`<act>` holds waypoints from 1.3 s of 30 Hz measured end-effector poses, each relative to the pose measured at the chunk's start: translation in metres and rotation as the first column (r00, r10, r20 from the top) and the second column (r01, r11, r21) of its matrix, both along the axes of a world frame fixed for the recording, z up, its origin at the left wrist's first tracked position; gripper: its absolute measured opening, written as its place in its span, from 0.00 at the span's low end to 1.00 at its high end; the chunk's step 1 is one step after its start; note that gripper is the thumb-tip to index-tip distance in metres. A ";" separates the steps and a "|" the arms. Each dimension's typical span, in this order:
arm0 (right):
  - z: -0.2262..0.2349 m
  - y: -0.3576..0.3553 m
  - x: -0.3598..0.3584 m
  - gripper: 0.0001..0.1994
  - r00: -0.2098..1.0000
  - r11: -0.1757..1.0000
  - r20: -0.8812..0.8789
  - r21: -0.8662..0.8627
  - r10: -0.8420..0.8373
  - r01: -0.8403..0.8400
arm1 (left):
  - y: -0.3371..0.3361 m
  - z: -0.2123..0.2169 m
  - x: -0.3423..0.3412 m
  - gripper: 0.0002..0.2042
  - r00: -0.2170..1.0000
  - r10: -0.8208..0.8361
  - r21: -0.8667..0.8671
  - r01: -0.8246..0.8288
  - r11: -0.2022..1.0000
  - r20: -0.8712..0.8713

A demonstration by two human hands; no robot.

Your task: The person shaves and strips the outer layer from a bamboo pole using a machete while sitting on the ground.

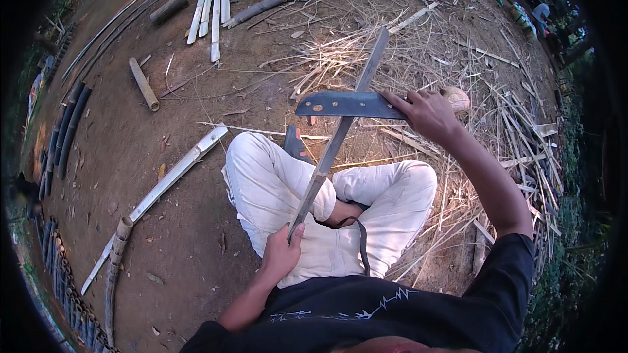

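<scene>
My left hand (282, 252) is closed round the near end of a long split bamboo strip (335, 145). The strip slants up and away over my crossed legs, its far end pointing to the upper right. In my right hand (428, 112) is a machete (356, 104) with a broad dark blade that has several small holes. The rounded wooden butt of its handle (456, 99) shows beyond the fist. Held crosswise to the left, the blade overlaps the strip above its middle; whether its edge touches the bamboo I cannot tell.
Pale shavings (353, 49) litter the dirt ahead and to the right. Split bamboo pieces (212, 0) lie at the top, with a pole (288, 1) beside them. At left are a long split piece (176, 171), a short bamboo length (144, 85) and dark poles (70, 129).
</scene>
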State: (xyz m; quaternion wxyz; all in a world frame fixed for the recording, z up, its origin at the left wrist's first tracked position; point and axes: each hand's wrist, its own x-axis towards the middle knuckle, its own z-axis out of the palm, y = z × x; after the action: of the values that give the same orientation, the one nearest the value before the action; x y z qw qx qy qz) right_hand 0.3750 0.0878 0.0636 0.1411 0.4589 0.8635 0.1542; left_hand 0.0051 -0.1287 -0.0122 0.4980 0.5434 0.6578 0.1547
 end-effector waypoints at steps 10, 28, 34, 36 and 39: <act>-0.067 0.054 0.155 0.17 0.207 0.407 -0.606 -0.213 -0.768 0.888 | 0.009 -0.010 -0.027 0.26 0.997 0.016 -0.107 -0.007 0.994 0.079; -0.083 -0.202 -0.063 0.30 0.710 0.980 -0.696 0.044 -0.111 0.196 | 0.071 -0.010 0.021 0.16 0.981 -0.163 -0.287 0.187 0.939 0.104; -0.102 -0.208 -0.117 0.28 0.586 0.991 -0.810 0.094 0.023 0.092 | 0.037 -0.052 0.009 0.17 0.995 -0.061 -0.180 0.075 0.981 0.084; -0.100 -0.206 -0.121 0.28 0.601 0.990 -0.798 0.109 0.035 0.088 | 0.044 -0.040 0.013 0.15 0.993 -0.108 -0.293 0.119 0.949 0.055; -0.098 -0.202 -0.114 0.27 0.641 0.990 -0.765 0.128 0.063 0.055 | 0.047 -0.050 -0.004 0.13 0.982 -0.081 -0.378 0.141 0.915 0.170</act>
State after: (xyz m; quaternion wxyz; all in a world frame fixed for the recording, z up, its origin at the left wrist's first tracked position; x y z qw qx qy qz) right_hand 0.2607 -0.1146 -0.0348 -0.2708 0.4877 0.8299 0.0053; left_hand 0.0011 -0.0820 -0.0623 0.6520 0.4573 0.6039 0.0332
